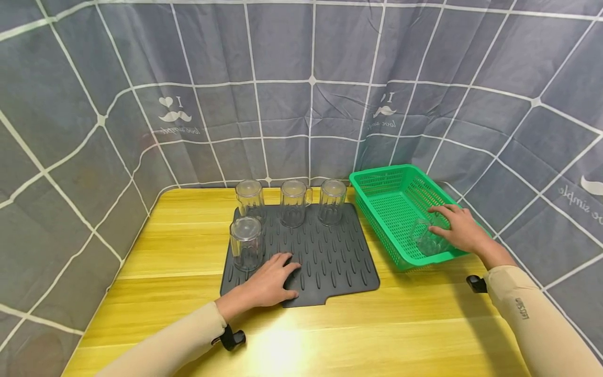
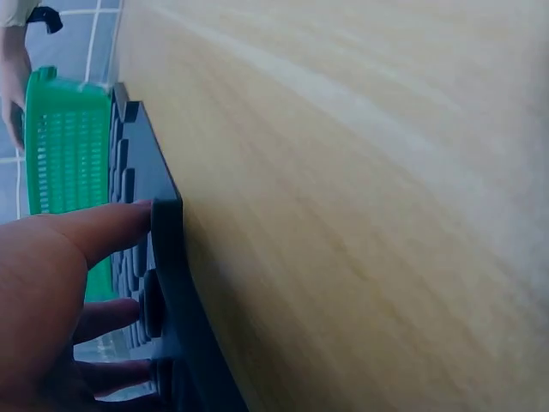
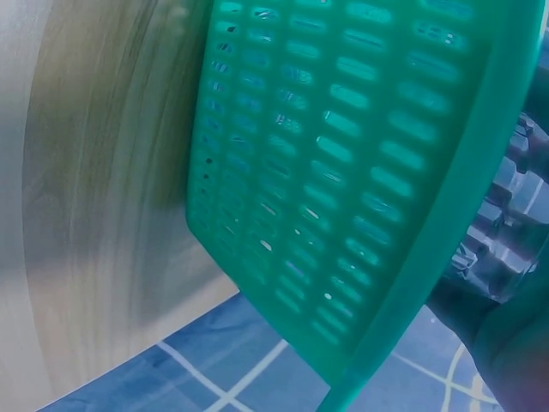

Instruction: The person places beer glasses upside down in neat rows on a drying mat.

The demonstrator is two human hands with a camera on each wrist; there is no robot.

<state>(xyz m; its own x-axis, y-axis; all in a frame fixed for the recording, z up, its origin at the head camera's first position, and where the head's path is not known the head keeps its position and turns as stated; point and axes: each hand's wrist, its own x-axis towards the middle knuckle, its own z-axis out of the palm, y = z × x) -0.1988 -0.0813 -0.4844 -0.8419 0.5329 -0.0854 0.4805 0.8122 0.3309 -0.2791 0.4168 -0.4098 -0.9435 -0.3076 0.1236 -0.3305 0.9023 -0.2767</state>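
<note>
My left hand (image 1: 270, 280) rests on the front of a black ribbed drying mat (image 1: 325, 262), fingers spread; in the left wrist view the thumb (image 2: 120, 227) touches the mat's edge. Just beyond it stands an upside-down clear glass mug (image 1: 246, 243). Along the mat's back, more upturned mugs stand in a row: a left one (image 1: 250, 199), a middle one (image 1: 293, 204) with its handle to the right, and a right one (image 1: 332, 203). My right hand (image 1: 459, 228) reaches into a green plastic basket (image 1: 381, 220), thumb and fingers parted over another glass mug (image 1: 430, 243) inside.
The basket stands on the wooden table (image 1: 188, 251), right of the mat, its slotted side wall (image 3: 300, 189) filling much of the right wrist view. A grey checked curtain (image 1: 282, 115) hangs behind and along both sides of the table.
</note>
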